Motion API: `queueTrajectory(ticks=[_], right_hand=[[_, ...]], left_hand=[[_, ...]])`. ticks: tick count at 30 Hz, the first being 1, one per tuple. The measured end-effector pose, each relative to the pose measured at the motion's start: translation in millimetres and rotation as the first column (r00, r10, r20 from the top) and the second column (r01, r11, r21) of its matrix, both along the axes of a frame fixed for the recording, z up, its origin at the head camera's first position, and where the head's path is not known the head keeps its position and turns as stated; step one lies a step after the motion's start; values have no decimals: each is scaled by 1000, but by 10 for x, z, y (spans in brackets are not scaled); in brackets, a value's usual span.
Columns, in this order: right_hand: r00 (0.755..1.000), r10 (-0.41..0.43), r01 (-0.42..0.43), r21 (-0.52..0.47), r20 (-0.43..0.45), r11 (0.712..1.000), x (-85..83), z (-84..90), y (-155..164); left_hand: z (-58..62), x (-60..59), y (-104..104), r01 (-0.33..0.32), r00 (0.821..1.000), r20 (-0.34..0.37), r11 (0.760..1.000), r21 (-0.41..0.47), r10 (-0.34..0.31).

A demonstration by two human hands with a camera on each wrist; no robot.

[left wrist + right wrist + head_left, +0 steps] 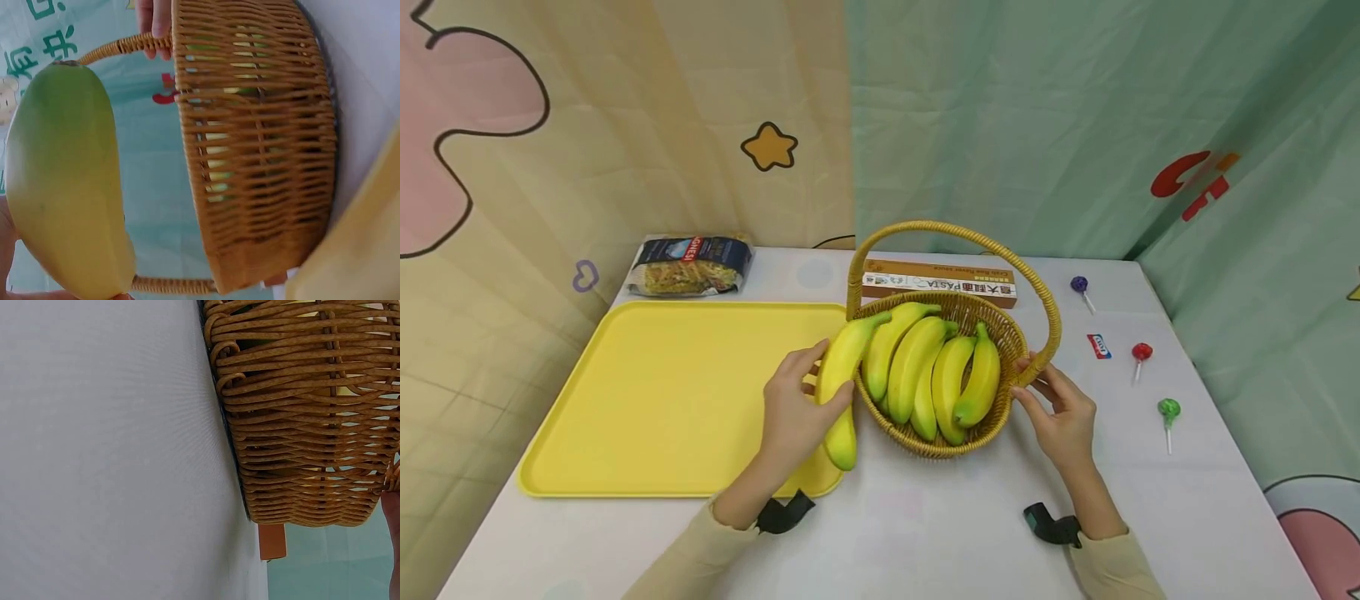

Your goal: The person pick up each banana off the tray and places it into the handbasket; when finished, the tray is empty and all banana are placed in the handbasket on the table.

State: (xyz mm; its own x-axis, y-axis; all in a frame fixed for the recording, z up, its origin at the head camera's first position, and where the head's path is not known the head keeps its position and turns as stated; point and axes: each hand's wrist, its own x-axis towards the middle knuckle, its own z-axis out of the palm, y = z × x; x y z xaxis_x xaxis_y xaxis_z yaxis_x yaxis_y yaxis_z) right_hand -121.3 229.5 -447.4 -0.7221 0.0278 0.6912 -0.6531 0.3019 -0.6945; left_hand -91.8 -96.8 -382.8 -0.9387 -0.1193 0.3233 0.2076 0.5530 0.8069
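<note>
My left hand (797, 408) grips a yellow banana (841, 367) with a greenish end, held at the left side of a wicker basket (942, 454). Up close in the left wrist view, that banana (69, 181) stands beside the basket's woven wall (256, 144). Several more bananas (917, 358) lie side by side inside the basket, their stems toward the back. At the basket's right side my right hand (1063, 417) pinches the rim where the arched handle (1045, 317) joins it. In the right wrist view a fingertip (390, 506) shows at the basket's rim.
A yellow tray (677, 400) lies on the left of the white table. Behind stand a pasta bag (691, 265) and a long pasta box (940, 282). On the right are purple (1079, 284), red (1142, 352) and green (1168, 408) lollipops and a small wrapped candy (1099, 346).
</note>
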Motion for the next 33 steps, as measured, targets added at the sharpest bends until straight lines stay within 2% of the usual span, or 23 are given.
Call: queueTrajectory(ticks=[5, 10, 17, 23, 33], right_hand=[[1000, 7, -7, -6, 5, 1000, -19, -37, 15], [1000, 10, -10, 3, 3, 1000, -25, -42, 8], [1000, 14, -14, -4, 7, 1000, -25, -38, 9], [1000, 8, -8, -1, 10, 1000, -13, -20, 9], [1000, 1, -1, 7, 10, 1000, -6, -17, 17]], left_hand=[[99, -150, 373, 124, 992, -33, 992, -9, -124], [103, -315, 668, 183, 983, 2, 982, -40, -183], [34, -493, 916, 217, 975, 61, 973, -77, -213], [-122, -582, 1048, 230, 971, 87, 965, -126, -221], [-249, -578, 1194, 214, 975, 6, 925, -313, -223]])
